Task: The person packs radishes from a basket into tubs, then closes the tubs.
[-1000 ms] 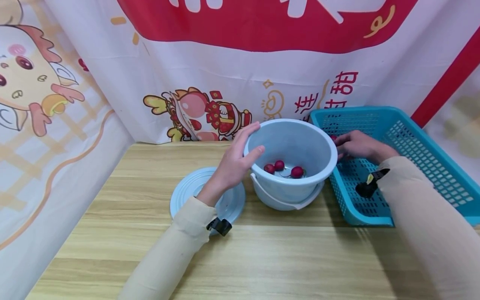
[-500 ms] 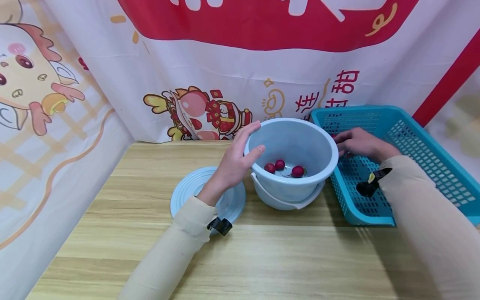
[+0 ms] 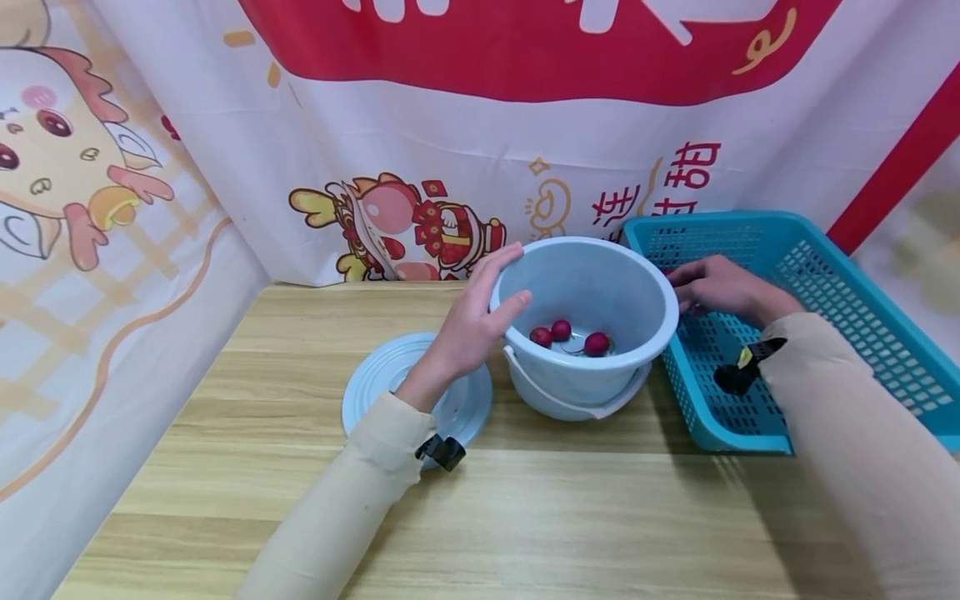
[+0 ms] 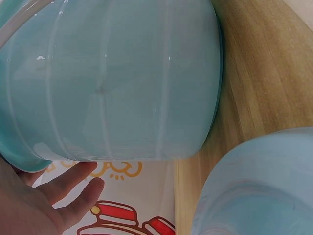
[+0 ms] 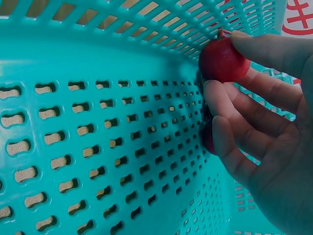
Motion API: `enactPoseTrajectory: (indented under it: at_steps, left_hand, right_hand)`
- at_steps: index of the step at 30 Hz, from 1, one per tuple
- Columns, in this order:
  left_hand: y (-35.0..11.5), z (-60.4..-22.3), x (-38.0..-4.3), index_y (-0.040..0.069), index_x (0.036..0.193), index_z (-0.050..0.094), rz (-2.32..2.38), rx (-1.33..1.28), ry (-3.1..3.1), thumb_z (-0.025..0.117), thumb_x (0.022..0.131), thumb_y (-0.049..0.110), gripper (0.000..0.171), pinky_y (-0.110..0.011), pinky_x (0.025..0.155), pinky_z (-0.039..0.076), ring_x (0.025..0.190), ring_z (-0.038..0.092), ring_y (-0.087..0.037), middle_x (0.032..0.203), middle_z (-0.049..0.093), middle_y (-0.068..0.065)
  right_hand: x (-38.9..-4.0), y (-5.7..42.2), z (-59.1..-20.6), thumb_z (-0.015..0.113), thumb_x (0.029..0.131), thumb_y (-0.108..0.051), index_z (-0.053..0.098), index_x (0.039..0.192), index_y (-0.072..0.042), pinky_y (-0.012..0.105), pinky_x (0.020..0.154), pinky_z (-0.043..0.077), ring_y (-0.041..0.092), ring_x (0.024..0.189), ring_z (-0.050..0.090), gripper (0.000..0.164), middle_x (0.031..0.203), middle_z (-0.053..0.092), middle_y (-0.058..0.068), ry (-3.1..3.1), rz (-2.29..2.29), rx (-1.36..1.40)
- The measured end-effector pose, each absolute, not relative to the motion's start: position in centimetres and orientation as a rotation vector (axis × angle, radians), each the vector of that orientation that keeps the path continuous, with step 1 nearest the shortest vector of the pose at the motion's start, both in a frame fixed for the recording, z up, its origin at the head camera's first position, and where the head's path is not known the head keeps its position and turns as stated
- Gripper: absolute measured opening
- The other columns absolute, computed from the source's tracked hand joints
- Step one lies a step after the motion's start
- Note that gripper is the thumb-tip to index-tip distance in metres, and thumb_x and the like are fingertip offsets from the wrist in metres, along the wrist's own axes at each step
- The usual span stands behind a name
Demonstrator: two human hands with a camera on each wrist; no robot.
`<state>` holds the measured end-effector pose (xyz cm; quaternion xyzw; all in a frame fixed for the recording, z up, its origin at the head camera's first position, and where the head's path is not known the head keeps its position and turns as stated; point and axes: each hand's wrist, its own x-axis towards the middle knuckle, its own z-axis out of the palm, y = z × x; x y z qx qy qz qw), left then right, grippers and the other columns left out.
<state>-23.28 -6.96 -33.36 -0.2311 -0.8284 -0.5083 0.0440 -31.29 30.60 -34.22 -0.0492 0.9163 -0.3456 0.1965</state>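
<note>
My left hand (image 3: 472,329) is curled over the bucket (image 3: 585,333) rim on the tabletop (image 3: 300,467). Right fingers (image 5: 254,49) pinch a red fruit (image 5: 221,59) inside the teal basket (image 3: 817,275). Banner (image 3: 525,100) shows "甜".

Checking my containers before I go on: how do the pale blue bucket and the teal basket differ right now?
The bucket is round, solid-walled and pale blue; the basket is rectangular, perforated and teal. The bucket holds three red fruits lying loose; in the basket, the right hand pinches one red fruit. The left hand grips the bucket's rim. Both stand upright on the wooden table.
</note>
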Motion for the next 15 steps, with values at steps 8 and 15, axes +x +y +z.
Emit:
enactPoseTrajectory:
  at_steps: [8,15]
  left_hand:
    - [-7.2,-33.3,-23.2,0.024,0.165,0.036,-1.561,-0.709,-2.526,0.054,0.105,0.040,0.065,-0.058,0.123,0.042,0.160,0.033,-0.022,0.175,0.028,0.006]
    - [-7.1,-33.4,-23.2,0.024,0.165,0.035,-1.555,-0.716,-2.530,0.055,0.105,0.040,0.065,-0.057,0.122,0.043,0.160,0.033,-0.022,0.175,0.028,0.007]
  right_hand:
    - [-31.2,30.1,-33.7,0.056,0.109,-0.038,0.049,0.154,0.000,0.060,0.106,0.056,0.041,0.125,0.061,0.059,0.151,0.053,0.029,2.601,-0.979,-0.092]
    - [-30.8,29.8,-32.9,0.054,0.108,-0.047,0.059,0.143,-0.001,0.043,0.093,0.061,0.029,0.104,0.069,0.058,0.134,0.066,0.023,2.718,-1.135,-0.028]
